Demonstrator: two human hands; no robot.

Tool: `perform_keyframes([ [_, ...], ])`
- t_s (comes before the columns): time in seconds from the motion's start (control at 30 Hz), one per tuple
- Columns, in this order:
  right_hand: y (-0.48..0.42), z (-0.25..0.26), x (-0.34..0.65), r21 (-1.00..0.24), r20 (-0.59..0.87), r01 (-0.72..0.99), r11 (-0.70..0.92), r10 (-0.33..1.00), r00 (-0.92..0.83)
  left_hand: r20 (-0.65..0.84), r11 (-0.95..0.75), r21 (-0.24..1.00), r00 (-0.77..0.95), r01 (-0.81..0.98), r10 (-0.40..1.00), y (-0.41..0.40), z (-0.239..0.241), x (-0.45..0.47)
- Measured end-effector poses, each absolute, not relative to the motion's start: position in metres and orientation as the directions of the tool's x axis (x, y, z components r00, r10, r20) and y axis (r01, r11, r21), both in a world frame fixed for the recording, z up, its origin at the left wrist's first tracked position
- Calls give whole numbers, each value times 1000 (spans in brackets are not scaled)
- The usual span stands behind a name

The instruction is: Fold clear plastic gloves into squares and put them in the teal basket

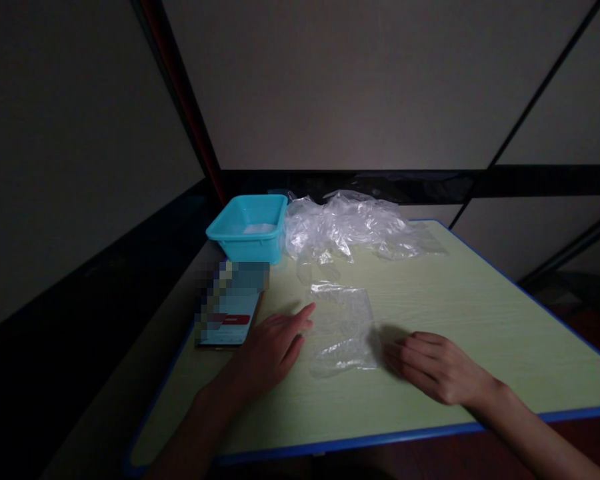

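A small clear plastic bag lies flat on the pale green table between my two hands. My left hand rests palm down with fingers stretched out, its index fingertip touching the bag's left edge. At the bag's right edge my right hand lies flat on the table, fingers extended and pointing left. Neither hand holds anything.
A heap of crumpled clear plastic bags sits at the table's far side. Left of it stands a turquoise plastic tub with something white inside. A phone lies near the left edge. The table has a blue rim.
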State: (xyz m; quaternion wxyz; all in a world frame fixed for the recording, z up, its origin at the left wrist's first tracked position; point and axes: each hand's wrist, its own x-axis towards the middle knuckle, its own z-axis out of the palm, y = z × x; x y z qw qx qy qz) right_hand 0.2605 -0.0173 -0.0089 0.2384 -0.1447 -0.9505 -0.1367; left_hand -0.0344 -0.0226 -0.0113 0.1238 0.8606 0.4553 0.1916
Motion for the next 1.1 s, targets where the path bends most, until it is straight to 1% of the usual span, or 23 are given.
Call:
perform_keyframes([
  [0.13, -9, -5, 260, 261, 468, 284, 922, 137, -873, 224, -567, 380, 522, 731, 823, -22, -12, -34],
  [0.23, 2, -2, 261, 319, 423, 246, 915, 95, -901, 237, -573, 376, 523, 728, 819, -21, -12, -34],
  [0.37, 17, -2, 262, 347, 377, 210, 914, 69, -924, 243, -575, 380, 521, 725, 818, -21, -11, -34],
  [0.7, 26, -10, 261, 267, 382, 213, 940, 100, -919, 236, -562, 386, 510, 732, 827, -22, -11, -34],
  [1.1, 26, -8, 261, 228, 393, 227, 947, 124, -911, 223, -551, 375, 505, 745, 834, -23, -10, -35],
])
